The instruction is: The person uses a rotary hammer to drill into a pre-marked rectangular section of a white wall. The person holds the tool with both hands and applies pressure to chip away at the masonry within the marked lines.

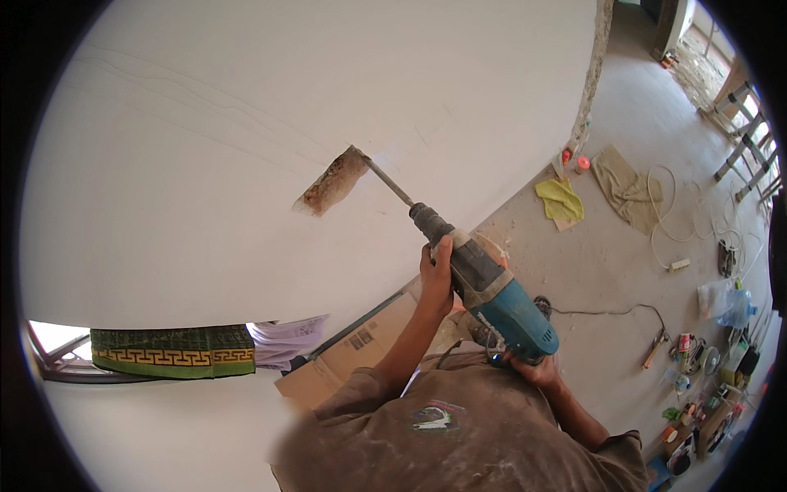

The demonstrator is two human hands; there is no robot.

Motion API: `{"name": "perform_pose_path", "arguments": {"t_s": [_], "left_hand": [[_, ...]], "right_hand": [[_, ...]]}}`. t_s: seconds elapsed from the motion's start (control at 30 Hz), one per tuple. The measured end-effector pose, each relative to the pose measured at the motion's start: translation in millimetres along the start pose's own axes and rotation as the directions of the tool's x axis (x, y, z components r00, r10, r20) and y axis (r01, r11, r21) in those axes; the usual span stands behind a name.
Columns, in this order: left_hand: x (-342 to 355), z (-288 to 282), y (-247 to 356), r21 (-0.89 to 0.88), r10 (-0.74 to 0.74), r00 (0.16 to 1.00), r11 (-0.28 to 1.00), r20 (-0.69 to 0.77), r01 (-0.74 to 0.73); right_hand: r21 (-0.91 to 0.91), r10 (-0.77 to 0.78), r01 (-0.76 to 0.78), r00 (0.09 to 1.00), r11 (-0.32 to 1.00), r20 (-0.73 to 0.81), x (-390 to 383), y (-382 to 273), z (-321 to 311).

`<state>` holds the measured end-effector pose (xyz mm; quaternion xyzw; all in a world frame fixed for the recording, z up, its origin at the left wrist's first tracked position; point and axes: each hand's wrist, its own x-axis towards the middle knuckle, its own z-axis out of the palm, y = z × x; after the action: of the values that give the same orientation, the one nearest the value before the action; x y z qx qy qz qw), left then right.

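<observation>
A teal and black rotary hammer point(508, 307) slants up and to the left in front of me. Around its front part, just behind the chuck, my left hand point(438, 275) is closed. My right hand point(534, 369) grips the rear end, with its fingers partly hidden by the tool's body. From the chuck a long metal chisel bit point(388, 180) reaches to the white wall point(246, 98). Its tip meets the upper right end of a chipped patch point(334, 184), where the plaster is gone and rough reddish-brown material shows.
A dark power cord point(607, 312) runs across the floor. A cardboard box point(361, 344) lies by the wall's foot. Yellow cloth point(561, 201), a brown sack point(627, 189), white cable point(674, 197) and a ladder point(746, 148) are at right. A green cloth point(172, 353) hangs at a window.
</observation>
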<state>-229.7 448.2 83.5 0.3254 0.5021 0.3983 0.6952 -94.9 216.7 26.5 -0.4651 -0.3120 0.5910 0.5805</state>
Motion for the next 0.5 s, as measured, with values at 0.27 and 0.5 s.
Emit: {"name": "perform_pose_path", "arguments": {"t_s": [0.27,0.5], "left_hand": [[1.2,-9.7,-0.6,-0.105,-0.026,0.996,0.994,0.084,0.035],[-12.9,-9.3,25.2,-0.105,-0.015,0.984,0.994,0.179,0.034]], "right_hand": [[-0.126,-0.034,0.029,0.999,0.992,-0.032,-4.8,-27.0,7.1],[-0.206,-0.026,0.008,0.996,0.978,-0.088,-14.0,-35.5,43.2]]}}
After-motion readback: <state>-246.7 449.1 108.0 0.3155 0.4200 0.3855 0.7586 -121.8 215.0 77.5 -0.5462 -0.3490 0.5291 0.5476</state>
